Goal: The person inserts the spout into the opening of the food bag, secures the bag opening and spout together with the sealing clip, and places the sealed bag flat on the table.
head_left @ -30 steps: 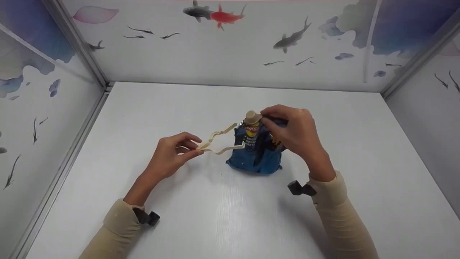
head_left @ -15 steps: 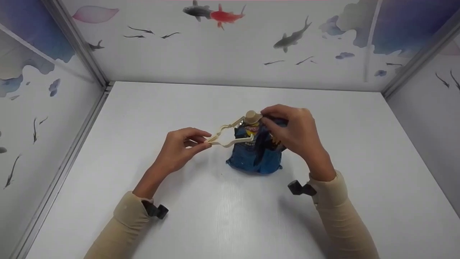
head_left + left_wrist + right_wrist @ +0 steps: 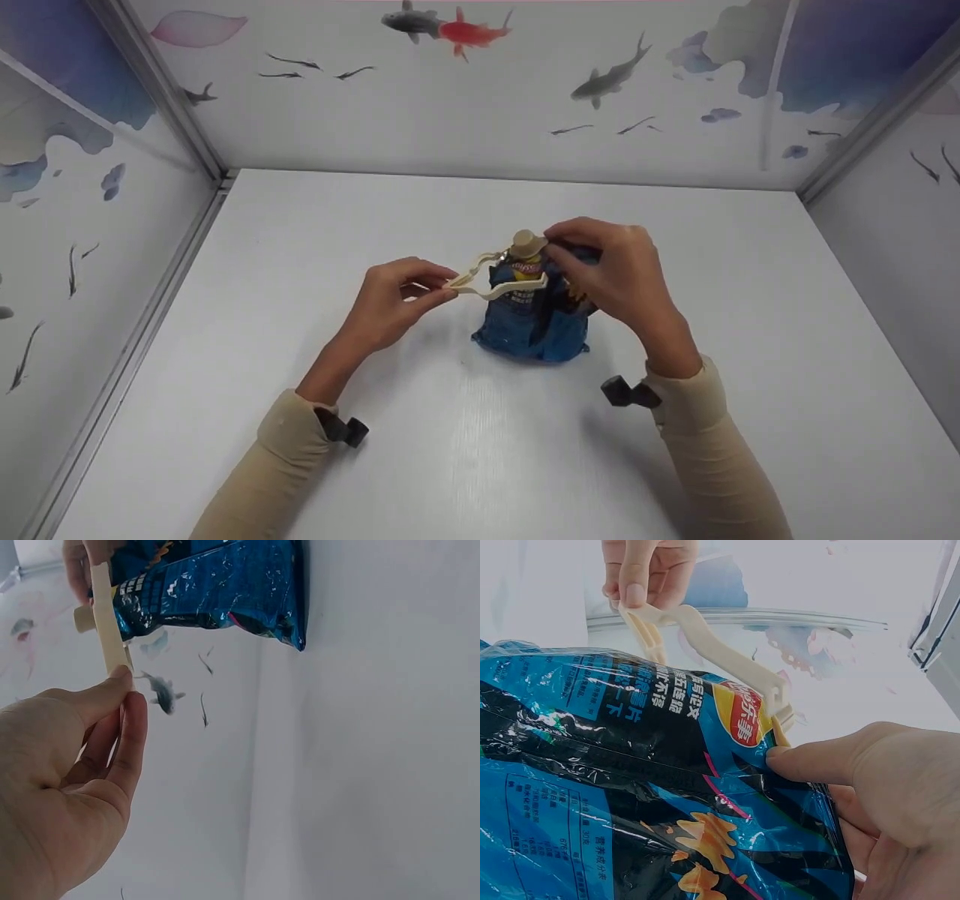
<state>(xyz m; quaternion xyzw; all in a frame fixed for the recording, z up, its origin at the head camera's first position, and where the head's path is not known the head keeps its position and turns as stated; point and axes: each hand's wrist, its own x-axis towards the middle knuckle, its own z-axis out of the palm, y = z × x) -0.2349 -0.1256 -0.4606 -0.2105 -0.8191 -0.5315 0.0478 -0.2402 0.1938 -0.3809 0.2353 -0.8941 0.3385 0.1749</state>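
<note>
A blue chip bag (image 3: pixel 517 334) stands upright on the white table, a yellow and red logo near its top. My right hand (image 3: pixel 626 270) pinches the bag's upper edge between thumb and fingers, beside a tan round spout cap (image 3: pixel 524 241) at its top left. With thumb and fingertips my left hand (image 3: pixel 394 304) pinches the hinge end of a cream bag clip (image 3: pixel 511 287). Its two arms are spread apart, one in front of the bag's top and the other towards the back. In the right wrist view the front arm of the clip (image 3: pixel 727 656) reaches the logo, close to my right thumb.
The white tabletop (image 3: pixel 480 450) runs all around the bag. White panels printed with fish (image 3: pixel 611 79) stand at the back and sides, joined by grey metal rails (image 3: pixel 202 161). Black wrist cameras (image 3: pixel 345 429) sit at both tan sleeves.
My left hand has moved right and slightly away from me, bringing the spread clip from the bag's left side over its top. My right hand and the bag have stayed in place.
</note>
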